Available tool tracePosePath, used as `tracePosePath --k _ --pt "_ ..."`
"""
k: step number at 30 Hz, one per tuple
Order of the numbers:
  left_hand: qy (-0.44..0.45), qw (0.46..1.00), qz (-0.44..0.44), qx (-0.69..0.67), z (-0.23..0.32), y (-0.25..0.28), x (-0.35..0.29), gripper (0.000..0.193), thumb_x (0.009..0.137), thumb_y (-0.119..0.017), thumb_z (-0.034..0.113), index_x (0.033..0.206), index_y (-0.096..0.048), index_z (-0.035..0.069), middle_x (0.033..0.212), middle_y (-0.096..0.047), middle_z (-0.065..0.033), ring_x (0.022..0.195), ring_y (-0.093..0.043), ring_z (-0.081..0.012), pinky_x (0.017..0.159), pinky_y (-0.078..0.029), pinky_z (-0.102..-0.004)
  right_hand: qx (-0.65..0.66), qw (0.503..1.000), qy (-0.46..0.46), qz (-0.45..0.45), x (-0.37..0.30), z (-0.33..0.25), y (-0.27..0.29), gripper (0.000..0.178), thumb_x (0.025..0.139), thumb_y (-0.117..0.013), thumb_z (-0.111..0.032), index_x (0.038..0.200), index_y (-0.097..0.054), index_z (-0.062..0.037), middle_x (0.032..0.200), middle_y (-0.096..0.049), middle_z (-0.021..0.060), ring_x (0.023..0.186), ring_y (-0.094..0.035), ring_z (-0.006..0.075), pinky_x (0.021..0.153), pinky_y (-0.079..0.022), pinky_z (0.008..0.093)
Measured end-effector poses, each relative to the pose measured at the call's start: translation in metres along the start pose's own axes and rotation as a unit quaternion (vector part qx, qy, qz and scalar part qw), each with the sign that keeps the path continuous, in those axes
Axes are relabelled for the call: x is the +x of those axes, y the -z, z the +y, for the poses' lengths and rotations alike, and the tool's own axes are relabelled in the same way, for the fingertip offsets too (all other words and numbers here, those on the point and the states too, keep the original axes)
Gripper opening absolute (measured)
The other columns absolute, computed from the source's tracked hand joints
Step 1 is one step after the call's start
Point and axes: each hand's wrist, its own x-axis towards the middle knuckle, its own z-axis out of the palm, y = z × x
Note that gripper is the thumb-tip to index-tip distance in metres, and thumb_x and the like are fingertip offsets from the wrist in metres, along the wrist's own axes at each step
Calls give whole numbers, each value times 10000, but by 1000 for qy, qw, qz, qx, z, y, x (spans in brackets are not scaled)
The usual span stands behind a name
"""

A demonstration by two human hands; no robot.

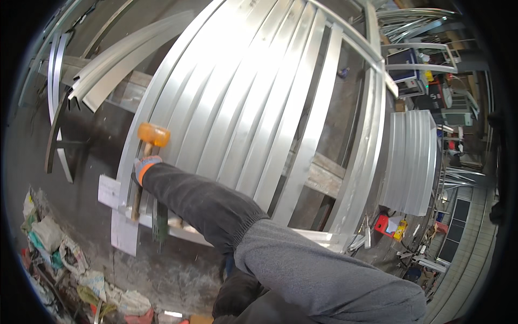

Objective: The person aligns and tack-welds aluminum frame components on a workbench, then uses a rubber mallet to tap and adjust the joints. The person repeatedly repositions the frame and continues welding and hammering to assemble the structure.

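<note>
My right hand (147,165), in a grey and orange glove, is closed around the wooden handle of a mallet (154,134). The mallet's amber-orange head points away from me, over the left edge of a large silver metal frame (125,162). Long parallel metal slats (221,113) fill the frame's left and middle part. Toward its right side, gaps show between the separate bars (313,135). A dark sleeve cover and grey sleeve reach across the frame's near end. My left hand is out of view.
Paper sheets (124,233) hang at the frame's near left corner. Metal profiles (116,59) lie at the far left. Sacks and scraps (70,248) litter the lower left floor. Stacked panels (410,162) and a red and yellow object (390,227) stand on the right.
</note>
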Motion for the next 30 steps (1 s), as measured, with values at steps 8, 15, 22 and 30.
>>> tracePosePath --k 8,15,22,30 --pt "22 999 -27 -33 -4 -23 6 544 999 -422 394 1474 -456 131 1621 -297 -154 1491 -269 -361 1242 -150 -582 470 868 41 153 -98 60 80 229 902 -646 -254 962 -669 -34 794 -658 77 767 -658 156 700 -529 330" --pt "4 957 80 277 8 -19 5 481 933 -510 372 1357 -590 160 1611 -315 -161 1497 -255 -370 1227 -125 -615 534 826 9 179 -369 185 71 807 948 -618 -106 1604 -167 -236 1108 -638 112 829 -603 122 721 -537 300" --pt "26 992 26 118 18 -15 5 390 866 -570 317 1229 -659 203 1599 -335 -210 1488 -254 -436 1192 -142 -670 603 714 -249 255 -548 303 -46 275 986 -594 -260 1177 -511 -80 837 -610 82 561 -582 158 453 -472 314" --pt "-3 988 106 110 26 -3 7 351 853 -609 341 1151 -709 185 1631 -262 -211 1506 -194 -429 1207 -114 -630 716 451 -452 283 -560 343 -147 396 982 -557 -477 1055 -493 -93 746 -486 37 530 -495 139 446 -456 321"
